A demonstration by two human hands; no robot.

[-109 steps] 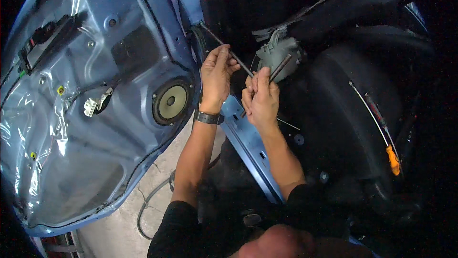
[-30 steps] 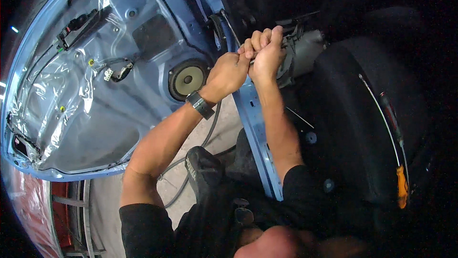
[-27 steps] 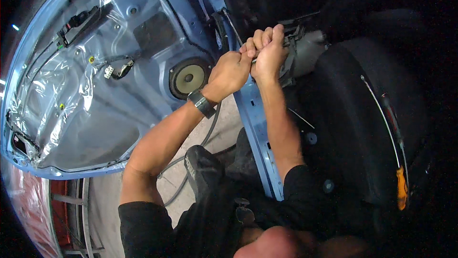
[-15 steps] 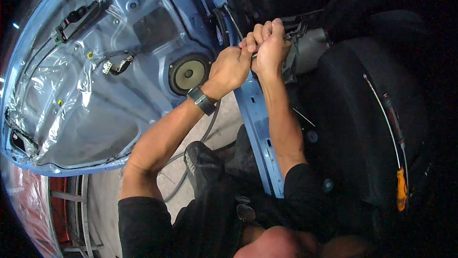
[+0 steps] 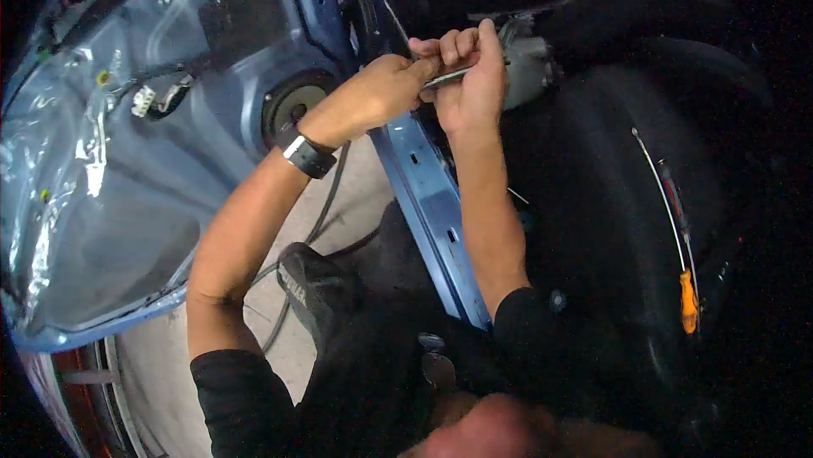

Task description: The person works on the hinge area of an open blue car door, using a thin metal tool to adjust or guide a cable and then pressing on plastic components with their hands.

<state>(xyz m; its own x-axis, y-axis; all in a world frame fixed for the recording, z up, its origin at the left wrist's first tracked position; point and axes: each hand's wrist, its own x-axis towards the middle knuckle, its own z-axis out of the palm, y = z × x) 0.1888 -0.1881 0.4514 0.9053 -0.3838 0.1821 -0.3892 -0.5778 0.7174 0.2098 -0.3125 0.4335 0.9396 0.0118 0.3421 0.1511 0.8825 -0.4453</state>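
Note:
Both of my hands meet above the blue door sill (image 5: 436,212), beside a grey cylindrical housing (image 5: 527,68). Between them runs a thin metal rod-like tool (image 5: 450,77), whose ends are hidden by fingers. My left hand (image 5: 379,95), below a dark wristwatch, pinches the tool at its near end. Curled fingers of my right hand (image 5: 471,77) close about the same tool, which crosses the palm; the thumb side faces the housing. What the tool touches beyond the fingers cannot be made out.
At left stands the blue car door (image 5: 127,272), its inner panel under clear film, with a round speaker (image 5: 284,115) and a loose white connector (image 5: 144,102). An orange-handled screwdriver (image 5: 688,301) and a dark-handled one (image 5: 671,191) lie on the dark surface at right. A cable (image 5: 326,212) crosses the floor.
The view has shifted, so the door sits further left. My hands have turned slightly, and more of the metal tool shows between them.

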